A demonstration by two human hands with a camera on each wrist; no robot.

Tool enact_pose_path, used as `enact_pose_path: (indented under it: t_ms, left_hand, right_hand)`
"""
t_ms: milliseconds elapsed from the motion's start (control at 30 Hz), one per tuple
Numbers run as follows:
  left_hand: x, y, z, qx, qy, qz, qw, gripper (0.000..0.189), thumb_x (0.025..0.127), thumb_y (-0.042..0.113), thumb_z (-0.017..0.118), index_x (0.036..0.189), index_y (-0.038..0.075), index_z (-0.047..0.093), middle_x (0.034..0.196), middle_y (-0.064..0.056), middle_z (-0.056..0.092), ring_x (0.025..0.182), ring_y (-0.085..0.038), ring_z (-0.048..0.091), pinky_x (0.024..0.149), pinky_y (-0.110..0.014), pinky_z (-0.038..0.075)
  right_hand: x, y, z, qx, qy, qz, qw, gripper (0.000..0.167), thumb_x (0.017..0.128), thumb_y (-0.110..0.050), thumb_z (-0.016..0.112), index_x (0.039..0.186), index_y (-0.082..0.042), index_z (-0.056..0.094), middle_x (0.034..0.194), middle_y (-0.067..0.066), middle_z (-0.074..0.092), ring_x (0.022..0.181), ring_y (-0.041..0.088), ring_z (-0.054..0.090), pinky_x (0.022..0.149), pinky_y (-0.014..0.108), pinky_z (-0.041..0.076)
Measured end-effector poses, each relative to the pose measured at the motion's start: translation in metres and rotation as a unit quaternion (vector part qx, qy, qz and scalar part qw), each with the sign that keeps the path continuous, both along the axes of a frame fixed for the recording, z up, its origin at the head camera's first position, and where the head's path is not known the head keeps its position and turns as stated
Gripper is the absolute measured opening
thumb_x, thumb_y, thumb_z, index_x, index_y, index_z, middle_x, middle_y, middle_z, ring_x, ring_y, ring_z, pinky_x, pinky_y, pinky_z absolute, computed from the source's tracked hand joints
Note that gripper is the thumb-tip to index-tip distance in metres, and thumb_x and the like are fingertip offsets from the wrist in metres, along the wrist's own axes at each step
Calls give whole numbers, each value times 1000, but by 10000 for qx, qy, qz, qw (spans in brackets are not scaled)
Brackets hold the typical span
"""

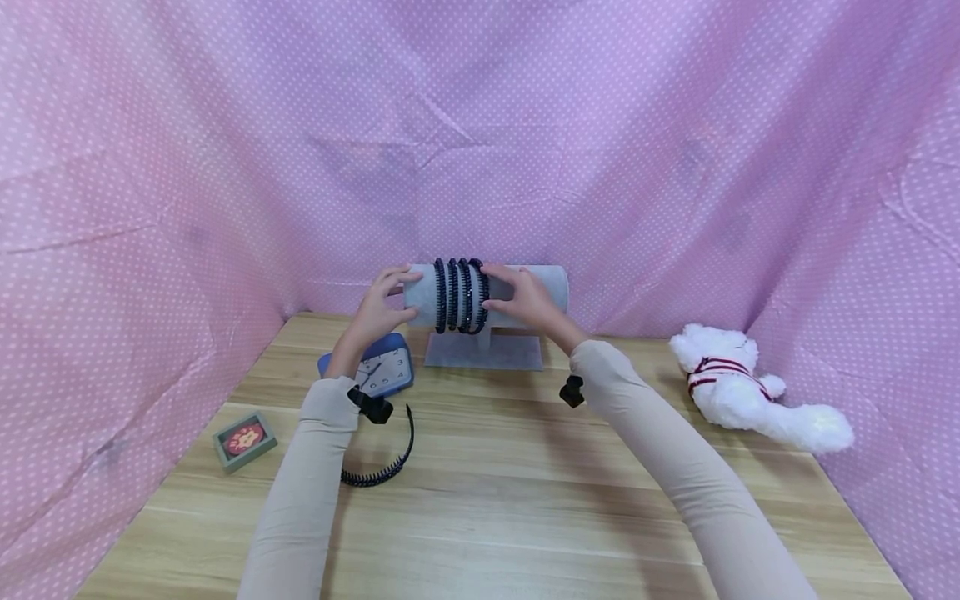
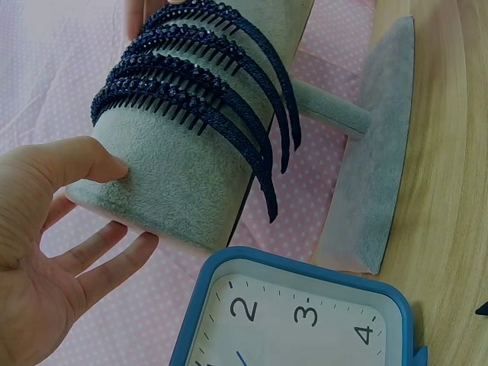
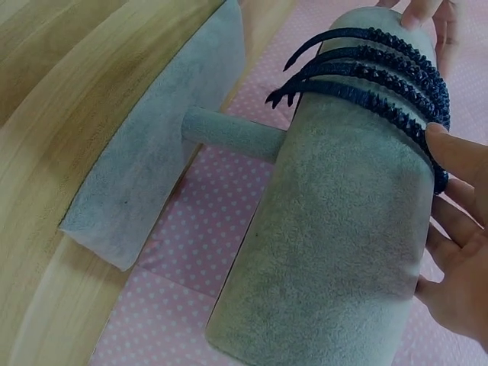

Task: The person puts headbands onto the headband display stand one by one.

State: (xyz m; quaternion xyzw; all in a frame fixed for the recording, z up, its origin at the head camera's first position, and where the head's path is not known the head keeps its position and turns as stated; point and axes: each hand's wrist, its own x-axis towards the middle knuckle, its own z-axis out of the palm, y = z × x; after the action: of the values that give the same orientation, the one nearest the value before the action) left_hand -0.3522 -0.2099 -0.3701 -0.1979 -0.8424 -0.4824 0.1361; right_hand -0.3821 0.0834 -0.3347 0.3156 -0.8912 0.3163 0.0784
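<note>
A grey plush headband stand (image 1: 557, 287) has a horizontal roll on a post and a flat base (image 1: 456, 354). Several dark, beaded, toothed headbands (image 2: 191, 80) sit side by side over the roll's left half. My left hand (image 1: 377, 310) grips the roll's left end, thumb on the near face and fingers spread around the end. With my right hand (image 1: 531, 298) I hold the rightmost headband (image 3: 358, 94), thumb at its near edge and fingers reaching over behind the roll. In the right wrist view, the free tips of two headbands overlap.
Another dark toothed headband (image 1: 382, 477) lies on the wooden table (image 1: 510, 517) by my left forearm. Behind that wrist is a blue clock (image 1: 397, 367). A small green-framed picture (image 1: 245, 439) lies at left, and a white plush toy (image 1: 731, 396) at right. Pink dotted cloth (image 1: 480, 167) surrounds the table.
</note>
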Motion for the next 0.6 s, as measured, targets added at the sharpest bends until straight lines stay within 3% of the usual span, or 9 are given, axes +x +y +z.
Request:
enact_pose_path:
  t_ms: [267,600]
  left_hand:
    - [-1,0,-1,20,27,0,10000,56,90,-7,70,143,1,55,159,-19,34,132,-46,50,104,-54,55]
    - [0,0,-1,-15,67,46,10000,56,89,-8,70,143,0,55,159,-20,35,132,-47,50,105,-55,54]
  right_hand:
    - [-4,-5,4,15,-239,170,9996,73,90,-23,80,154,-15,46,160,8,45,149,27,41,128,43,30]
    - [-5,-8,7,134,-427,228,9987,74,90,-22,79,155,-13,45,165,9,36,154,28,32,129,46,25]
